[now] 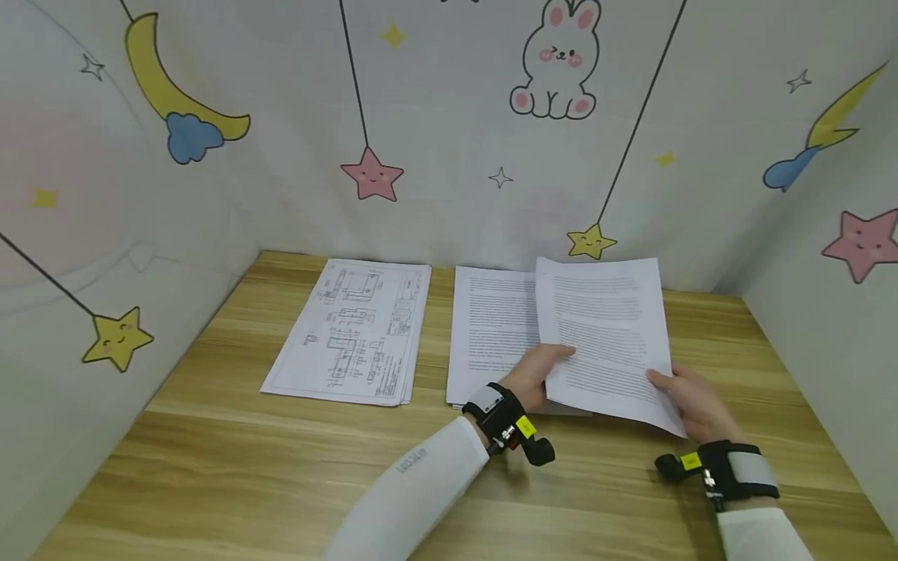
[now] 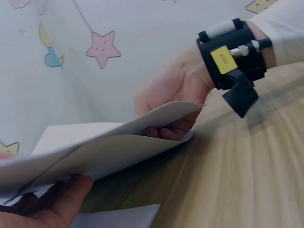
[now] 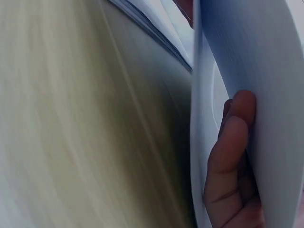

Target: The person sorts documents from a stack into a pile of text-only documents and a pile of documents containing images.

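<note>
Printed text sheets [image 1: 606, 343] are held up over the right part of the table, their lower right corner drooping. My left hand [image 1: 535, 374] pinches their left edge, thumb on top. At the right edge my right hand [image 1: 701, 401] grips them with its thumb on the printed face. In the left wrist view the sheets [image 2: 109, 149] part at that edge, and fingers of the right hand [image 2: 171, 90] lie in the gap. The right wrist view also shows its curled fingers [image 3: 228, 156] between paper layers. Beneath lies a stack of text pages [image 1: 494, 319], partly covered.
A stack of technical drawings [image 1: 365, 331] lies on the left of the wooden table [image 1: 281, 475]. White printed curtains [image 1: 449, 140] enclose the back and both sides. Each wrist wears a black strap [image 1: 501, 413] with a small camera.
</note>
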A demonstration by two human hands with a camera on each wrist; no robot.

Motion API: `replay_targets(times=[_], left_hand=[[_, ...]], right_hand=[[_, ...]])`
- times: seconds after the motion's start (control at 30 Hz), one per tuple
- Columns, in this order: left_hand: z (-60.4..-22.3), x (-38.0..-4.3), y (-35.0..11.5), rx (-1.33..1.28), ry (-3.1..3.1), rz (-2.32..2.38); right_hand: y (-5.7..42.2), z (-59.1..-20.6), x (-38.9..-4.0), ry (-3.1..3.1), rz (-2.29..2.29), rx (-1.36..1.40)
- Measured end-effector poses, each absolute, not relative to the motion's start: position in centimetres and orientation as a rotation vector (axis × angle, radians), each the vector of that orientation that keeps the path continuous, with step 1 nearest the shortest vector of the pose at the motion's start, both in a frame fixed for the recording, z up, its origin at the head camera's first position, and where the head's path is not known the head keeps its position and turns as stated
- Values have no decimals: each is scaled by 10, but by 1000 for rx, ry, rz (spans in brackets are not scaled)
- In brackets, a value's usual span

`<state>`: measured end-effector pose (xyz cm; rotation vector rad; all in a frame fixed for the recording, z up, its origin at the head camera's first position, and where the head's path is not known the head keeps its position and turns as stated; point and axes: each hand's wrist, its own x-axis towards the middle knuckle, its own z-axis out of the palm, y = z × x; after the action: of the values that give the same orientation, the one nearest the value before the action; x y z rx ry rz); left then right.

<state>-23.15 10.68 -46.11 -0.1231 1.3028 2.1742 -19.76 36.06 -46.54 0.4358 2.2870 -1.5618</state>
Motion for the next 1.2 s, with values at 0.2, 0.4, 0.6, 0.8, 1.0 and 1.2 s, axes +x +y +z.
replay_targets(times=[0.2,0.4,0.6,0.8,1.0,1.2], left_hand=[[-463,-236,81,-92,1413,2151],[-457,-243,48,-24,1505,2102],[-444,-247,15,1,1548,2109],[-430,-245,-11,68,1522,2143],[-419,-243,-29,168,1507,2145],[-415,-243,-46,221,1495,2161]], right_hand=[[345,-459,-203,2316,-1539,387],[340,-447,-210,2335,-1569,344],[337,-437,-216,2279,-1694,258],[313,-431,-223,2189,-1792,171],[278,-432,-233,2024,-1895,103],[250,-433,-238,1743,-2059,4]])
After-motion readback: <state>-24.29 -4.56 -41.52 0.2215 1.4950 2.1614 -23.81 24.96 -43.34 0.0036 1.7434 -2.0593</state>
